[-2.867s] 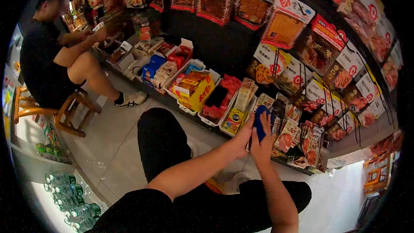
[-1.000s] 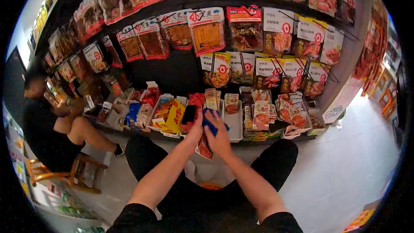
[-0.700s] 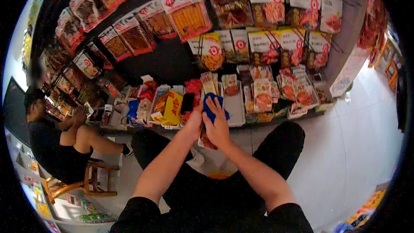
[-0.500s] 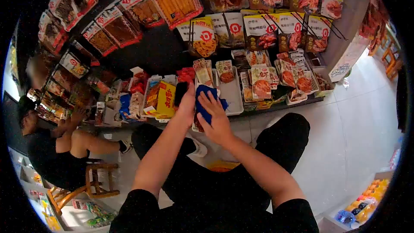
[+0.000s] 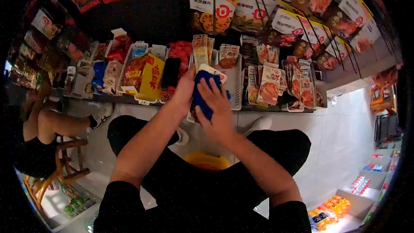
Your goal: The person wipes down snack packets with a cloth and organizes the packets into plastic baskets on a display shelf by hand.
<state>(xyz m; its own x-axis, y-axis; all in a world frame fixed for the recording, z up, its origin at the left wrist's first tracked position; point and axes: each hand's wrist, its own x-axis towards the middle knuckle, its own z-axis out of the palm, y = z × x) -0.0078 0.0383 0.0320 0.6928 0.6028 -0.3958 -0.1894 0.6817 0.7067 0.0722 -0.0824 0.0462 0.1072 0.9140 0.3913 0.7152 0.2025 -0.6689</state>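
A snack packet (image 5: 210, 70) with a white top is gripped along its left edge by my left hand (image 5: 184, 89). Over its front lies a dark blue cloth (image 5: 202, 96), pressed flat by my right hand (image 5: 217, 108), whose fingers are spread. The packet's lower end shows a little below the cloth. Behind my hands is a white basket (image 5: 236, 87) with a few packets at its far end. Just left of my left hand, a black phone-like object (image 5: 171, 72) rests on red packets (image 5: 180, 51).
A yellow box (image 5: 151, 76) stands in a basket to the left. More packets (image 5: 270, 87) fill baskets to the right. Bags (image 5: 212, 11) hang above on hooks. Another person (image 5: 56, 123) sits at the left by a wooden stool (image 5: 71, 159). A yellow round object (image 5: 207, 160) is between my legs.
The view has shifted and tilted down toward the baskets. More of the packet's white top now shows above the cloth. My right hand is still on the cloth, my left still on the packet.
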